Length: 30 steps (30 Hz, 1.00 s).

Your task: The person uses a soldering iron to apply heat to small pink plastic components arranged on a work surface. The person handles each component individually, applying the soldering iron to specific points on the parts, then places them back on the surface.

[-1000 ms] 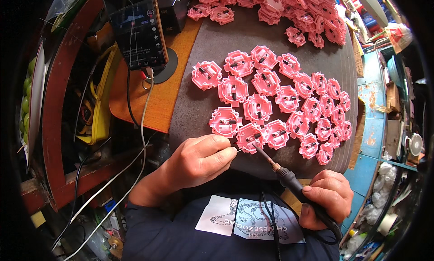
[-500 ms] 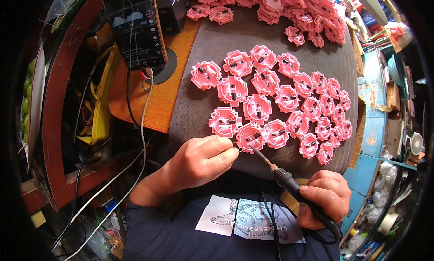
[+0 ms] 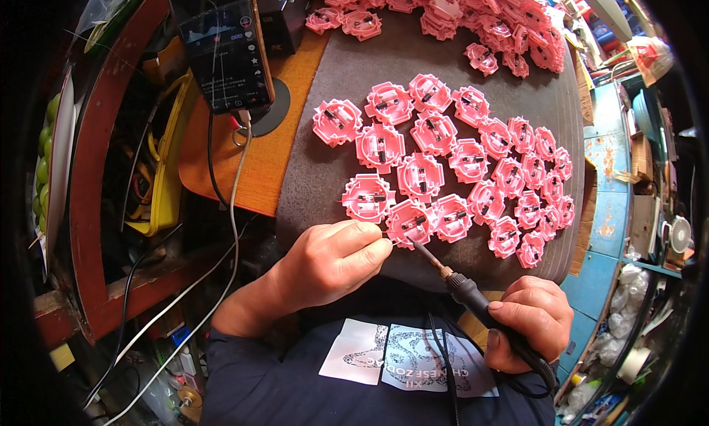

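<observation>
Iron (image 3: 468,291): diagonal, tip forward-left
Right hand (image 3: 535,321): around iron
Left hand (image 3: 331,267): pinched, contents unclear
Worktop (image 3: 316,173): dark, ahead
Clutter (image 3: 629,297): alongside

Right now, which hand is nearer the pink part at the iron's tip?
Left. The left hand is close at the pink part's lower-left edge; the right hand is farther off, to its lower right, holding the soldering iron.

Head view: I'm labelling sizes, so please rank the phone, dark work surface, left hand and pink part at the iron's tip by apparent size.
1. Dark work surface
2. Phone
3. Left hand
4. Pink part at the tip of the soldering iron
</observation>
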Available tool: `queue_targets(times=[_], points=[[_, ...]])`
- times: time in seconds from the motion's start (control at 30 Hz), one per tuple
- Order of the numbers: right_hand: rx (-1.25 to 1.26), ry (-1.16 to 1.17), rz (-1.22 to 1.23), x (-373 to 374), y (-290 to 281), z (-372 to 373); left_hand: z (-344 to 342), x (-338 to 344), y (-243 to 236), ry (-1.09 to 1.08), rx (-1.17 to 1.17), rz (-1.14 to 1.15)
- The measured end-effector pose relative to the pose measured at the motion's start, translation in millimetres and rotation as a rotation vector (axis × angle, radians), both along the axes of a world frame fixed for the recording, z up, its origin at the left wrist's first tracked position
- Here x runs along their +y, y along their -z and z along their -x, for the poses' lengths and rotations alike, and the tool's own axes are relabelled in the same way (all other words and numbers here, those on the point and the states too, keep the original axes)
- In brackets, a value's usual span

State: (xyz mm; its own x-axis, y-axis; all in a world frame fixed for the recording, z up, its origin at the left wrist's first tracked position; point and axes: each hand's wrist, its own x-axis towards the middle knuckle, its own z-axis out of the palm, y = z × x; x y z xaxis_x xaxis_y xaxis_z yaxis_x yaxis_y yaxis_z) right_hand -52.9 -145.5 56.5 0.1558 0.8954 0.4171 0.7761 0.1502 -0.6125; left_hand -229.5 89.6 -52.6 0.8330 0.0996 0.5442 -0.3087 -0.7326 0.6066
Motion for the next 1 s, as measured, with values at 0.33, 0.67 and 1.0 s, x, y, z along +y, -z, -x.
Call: queue_targets(times=[0.33,0.67,1.0], points=[[0.003,0.024,-0.021,-0.2,-1.5,1.0,0.3,0.3,-3.3,0.02,-0.025,-0.005],[0.035,0.075,-0.07,-3.0,1.2,1.9,12.4,7.1,-3.2,-0.132,-0.074,0.1],[0.092,0.105,-0.119,13.2,4.7,-1.0,27.6,33.9,-14.9,-0.264,0.023,0.221]])
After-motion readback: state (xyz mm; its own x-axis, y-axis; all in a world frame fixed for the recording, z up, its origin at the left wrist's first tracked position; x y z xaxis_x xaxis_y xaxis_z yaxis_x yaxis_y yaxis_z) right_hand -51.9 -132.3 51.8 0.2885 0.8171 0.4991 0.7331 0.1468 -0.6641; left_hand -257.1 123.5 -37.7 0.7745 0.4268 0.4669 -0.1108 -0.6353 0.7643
